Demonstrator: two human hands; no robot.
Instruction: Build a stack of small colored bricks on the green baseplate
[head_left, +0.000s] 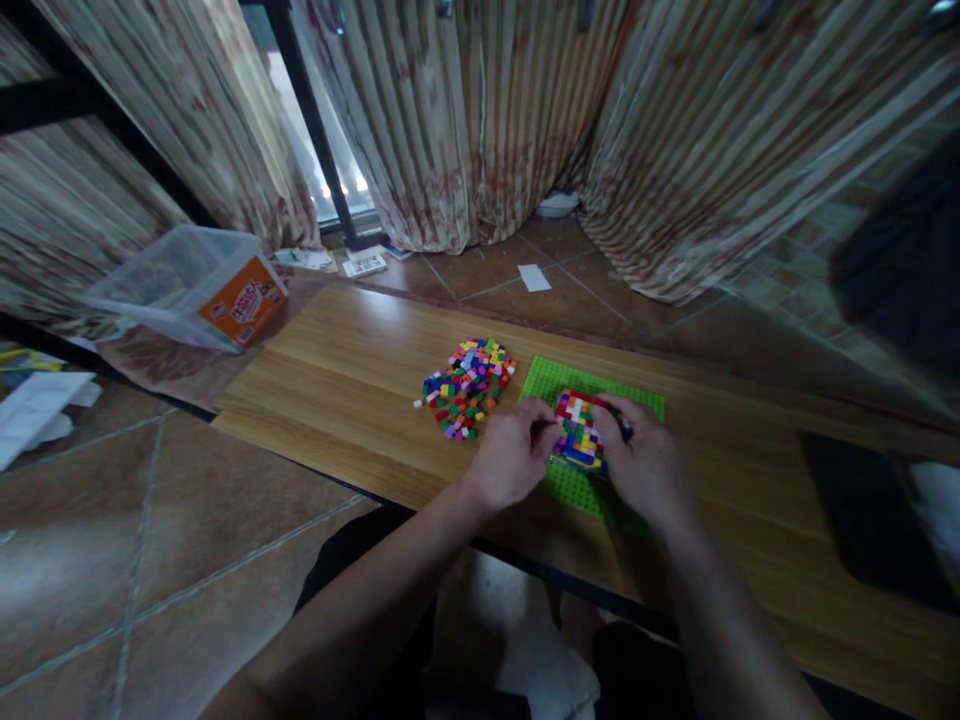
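Observation:
A multicoloured block built of small toy bricks (578, 432) sits over a green studded baseplate (574, 492) on the wooden table. My right hand (646, 462) grips the block along its right side, thumb on top. At the left edge of the block is my left hand (514, 455), its fingertips pinched together. Whatever those fingertips hold is too small to make out. A loose pile of small coloured bricks (471, 385) lies left of the baseplate. Both hands cover parts of the block and the plate.
The wooden table (337, 370) runs across the view, with a dark flat pad (874, 510) at its right end. A clear plastic bin (180, 285) with an orange label stands beyond the left end. Paper (534, 278) lies on the tiled floor, before the curtains (435, 130).

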